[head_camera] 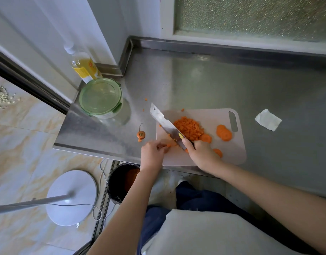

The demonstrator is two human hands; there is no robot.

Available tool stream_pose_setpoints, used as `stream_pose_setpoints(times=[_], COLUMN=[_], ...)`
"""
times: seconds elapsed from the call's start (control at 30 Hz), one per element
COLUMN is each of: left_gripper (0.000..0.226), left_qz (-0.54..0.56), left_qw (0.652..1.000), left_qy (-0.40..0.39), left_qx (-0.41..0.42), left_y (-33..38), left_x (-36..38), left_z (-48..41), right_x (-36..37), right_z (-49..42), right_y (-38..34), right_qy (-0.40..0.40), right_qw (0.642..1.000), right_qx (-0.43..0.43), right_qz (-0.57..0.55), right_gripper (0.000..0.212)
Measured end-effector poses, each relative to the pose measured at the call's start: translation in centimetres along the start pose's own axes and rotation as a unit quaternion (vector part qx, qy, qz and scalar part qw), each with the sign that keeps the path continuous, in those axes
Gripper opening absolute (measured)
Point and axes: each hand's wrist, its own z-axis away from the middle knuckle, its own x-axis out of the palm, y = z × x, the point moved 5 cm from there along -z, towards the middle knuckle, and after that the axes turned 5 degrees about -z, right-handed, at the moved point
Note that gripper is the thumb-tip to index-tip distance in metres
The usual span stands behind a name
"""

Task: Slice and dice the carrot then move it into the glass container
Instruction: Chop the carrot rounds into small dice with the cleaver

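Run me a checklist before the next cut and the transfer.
1. Grip of right hand on knife handle: ok.
2. Clearance of left hand, pinching carrot strips beside the knife: cannot tell.
3. Cutting board flat on counter: ok.
4. All round slices diced: not ok, several remain whole.
5. Glass container open for the dice: not ok, green lid on.

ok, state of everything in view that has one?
Round glass container with green lid: lid on, looks empty.
Steel cleaver: gripped by right hand, blade angled over pale cutting board.
Left hand: pinching carrot pieces beside the blade.
Diced carrot pile: on the board.
Round carrot slices: not yet diced.
Carrot top: cut off, on steel counter.
Yellow oil bottle: upright, capped.
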Motion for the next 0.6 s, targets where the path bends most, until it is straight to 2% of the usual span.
stream_pose_setpoints(times=[0.13, 0.27, 0.6], left_gripper=[0.01, 0.016, 0.009], left_qz=[-0.037, -0.04, -0.066], left_qw=[0.999, 0.999, 0.997], left_qy=[0.028, 0.016, 0.023], left_qx=[0.021, 0.019, 0.012], left_y=[-1.1, -2.0, -1.8], left_x=[-0.1, 0.3, 1.0], left_z=[0.4, 1.1, 1.2], right_x=[0.0, 0.6, 2.0], right_z=[0.6, 0.9, 1.1], right_y=[-0.7, -1.1, -1.3], right_qy=[-0.008, -0.019, -0.022], right_qw=[1.0, 1.0, 0.997], right_qx=[-0.007, -0.013, -0.027], right_qz=[0.002, 0.007, 0.066], right_gripper=[0.053, 0.051, 0.056])
